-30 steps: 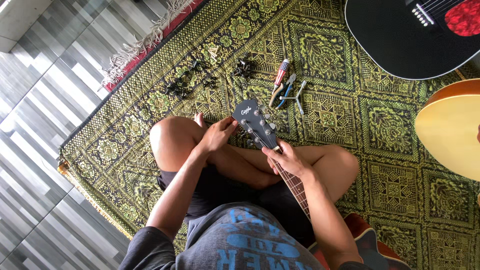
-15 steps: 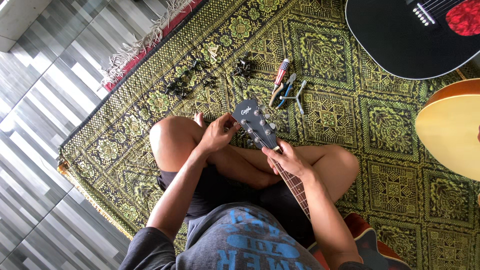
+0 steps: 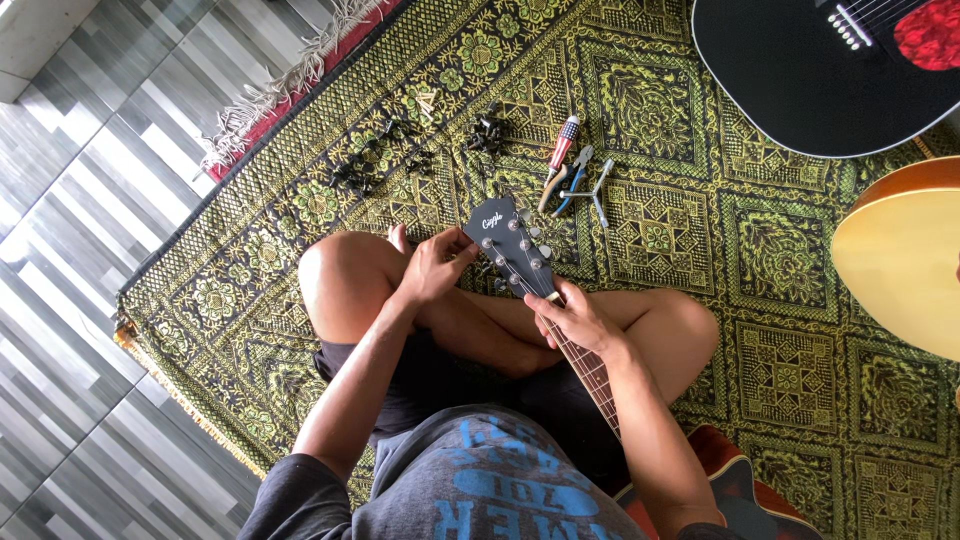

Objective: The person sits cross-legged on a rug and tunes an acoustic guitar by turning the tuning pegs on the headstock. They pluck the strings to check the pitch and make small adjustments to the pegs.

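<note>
Centrally, a guitar neck (image 3: 580,355) runs on a diagonal from the lower right of the frame, where a red-brown body (image 3: 735,480) shows past the person's forearm, up to the headstock (image 3: 508,248) at centre; long axis lower right to upper left, headstock pointing away from the person toward the upper left. Headstock is dark, glossy, with round metal tuner posts in two rows and small pegs along both edges. Left hand (image 3: 432,268) sits at the headstock's left edge, fingers curled and pressed together at a peg there; whether a peg is actually pinched cannot be told. Right hand (image 3: 580,318) wraps the neck just below the headstock, fingers closed around it, thumb on top. Person sits cross-legged, knees bare, on a rug (image 3: 700,230) of woven green-and-gold floral squares with a fringed red edge at upper left; grey striped floor (image 3: 90,200) beyond. On the rug above the headstock: a screwdriver (image 3: 562,145) with a striped handle, blue-handled pliers (image 3: 568,180) just beside it, and a thin metal tool (image 3: 597,185) touching the pliers. Left of those, clusters of small dark metal parts (image 3: 375,160), scattered. Upper right: a black glossy guitar (image 3: 800,80), rounded. Right edge: a pale yellow guitar (image 3: 905,260), smooth, orange-rimmed.
</note>
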